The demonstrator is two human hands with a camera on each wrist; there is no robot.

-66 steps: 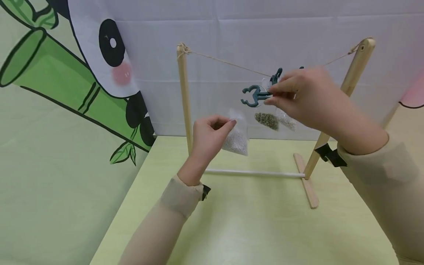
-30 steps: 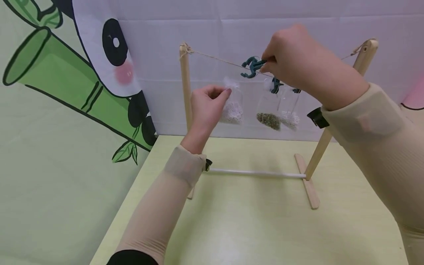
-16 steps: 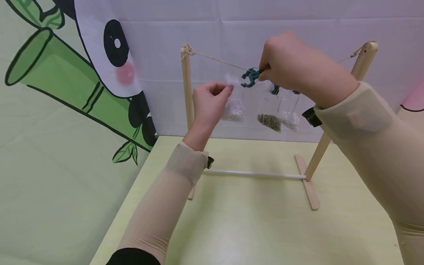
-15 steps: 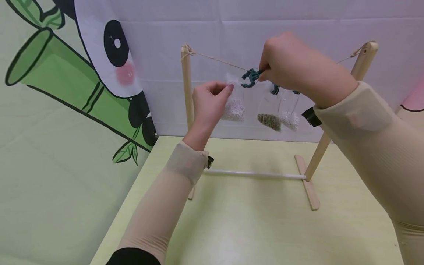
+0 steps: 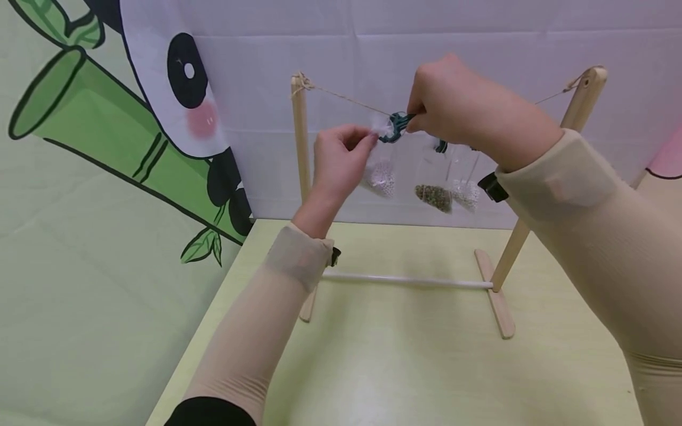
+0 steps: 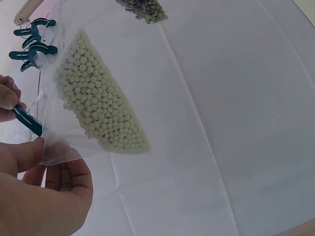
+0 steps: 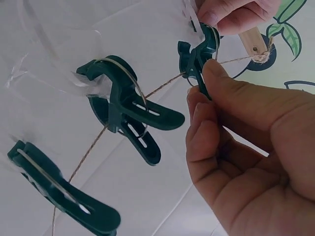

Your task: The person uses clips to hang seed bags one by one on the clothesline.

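My left hand (image 5: pixel 341 168) pinches the upper edge of a clear plastic bag of small white beads (image 6: pixel 101 101), which hangs just below the string (image 5: pixel 348 99). My right hand (image 5: pixel 463 109) squeezes the handles of a dark green spring clip (image 5: pixel 396 125) between thumb and fingers. The clip's jaws are at the string and the bag's top, close to my left fingertips; whether they enclose both is unclear. Farther right along the string, two more green clips (image 7: pixel 125 105) hold a bag of greenish grains (image 5: pixel 433 196) and another bag of white beads (image 5: pixel 466 193).
A wooden left post (image 5: pixel 300 133) and right post (image 5: pixel 579 97) carry the string. A white rod (image 5: pixel 410 280) joins them low down, above flat wooden feet (image 5: pixel 495 296) on the pale table (image 5: pixel 426 361). Behind hangs a white cloth (image 5: pixel 256 77) with a printed panda and bamboo.
Both hands have risen since the first frame, bringing the bag up to string height. The right hand has moved left and down with the clip, closing the distance between clip and bag.
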